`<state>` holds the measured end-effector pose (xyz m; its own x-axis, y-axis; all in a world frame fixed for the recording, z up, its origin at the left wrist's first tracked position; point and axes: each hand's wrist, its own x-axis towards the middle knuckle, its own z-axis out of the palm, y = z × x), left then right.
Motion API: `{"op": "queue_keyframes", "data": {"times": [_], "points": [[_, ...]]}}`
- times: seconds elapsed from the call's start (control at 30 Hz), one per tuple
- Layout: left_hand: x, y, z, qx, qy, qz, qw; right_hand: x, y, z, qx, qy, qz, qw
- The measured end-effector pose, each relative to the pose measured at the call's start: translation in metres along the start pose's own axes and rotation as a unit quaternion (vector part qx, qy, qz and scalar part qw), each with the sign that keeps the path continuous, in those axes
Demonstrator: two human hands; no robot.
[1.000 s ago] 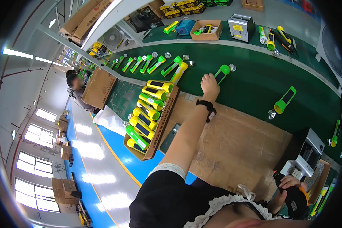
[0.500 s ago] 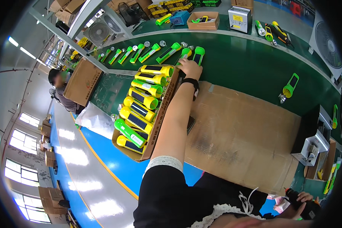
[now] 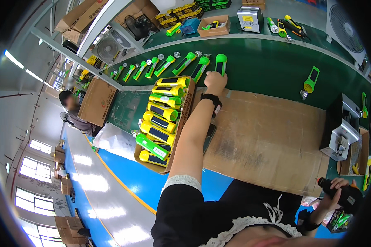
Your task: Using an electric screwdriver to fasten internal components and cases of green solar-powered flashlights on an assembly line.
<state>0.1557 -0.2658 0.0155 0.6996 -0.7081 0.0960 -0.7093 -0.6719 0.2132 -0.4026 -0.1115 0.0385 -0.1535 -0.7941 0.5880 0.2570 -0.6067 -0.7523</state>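
Note:
My left hand (image 3: 215, 82) reaches across the bench with its fingers closed around the lower end of a green flashlight (image 3: 221, 61) that has a dark panel. Just left of it lies another green-and-yellow flashlight (image 3: 200, 69), the nearest in a slanting row of several, most with a silver reflector piece beside them. At the lower right, my right hand (image 3: 336, 190) grips a black power screwdriver (image 3: 350, 199), its tip pointing left. Beside my left forearm, a cardboard box (image 3: 180, 128) is packed with yellow and green flashlights (image 3: 159, 133).
A cardboard sheet (image 3: 264, 140) covers the near bench. A lone flashlight (image 3: 311, 80) with a loose reflector (image 3: 304, 94) lies on the right. Past it stands a black-and-silver machine (image 3: 341, 131). A dark phone-like object (image 3: 209, 136) is partly under my forearm. Another person (image 3: 72, 108) is at far left.
My left hand has moved from the neighbouring flashlight to the lower end of the rightmost one in the row. My right hand has come further into view with the screwdriver. The whole view has shifted slightly.

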Motion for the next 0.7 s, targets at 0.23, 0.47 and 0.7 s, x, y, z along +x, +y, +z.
{"op": "queue_keyframes", "data": {"times": [0.23,0.47,0.7], "points": [[-0.213,0.048,-0.03,-0.031,0.011,0.188,0.982,0.032,-0.005,-0.039,0.036,-0.011,-0.035,0.999],[-0.402,0.035,-0.034,-0.13,-0.093,0.253,0.954,0.074,0.001,-0.057,0.039,0.024,-0.059,0.997],[-0.42,0.026,-0.028,-0.189,-0.131,0.23,0.946,0.134,0.006,0.013,0.051,0.022,-0.109,0.993]]}}
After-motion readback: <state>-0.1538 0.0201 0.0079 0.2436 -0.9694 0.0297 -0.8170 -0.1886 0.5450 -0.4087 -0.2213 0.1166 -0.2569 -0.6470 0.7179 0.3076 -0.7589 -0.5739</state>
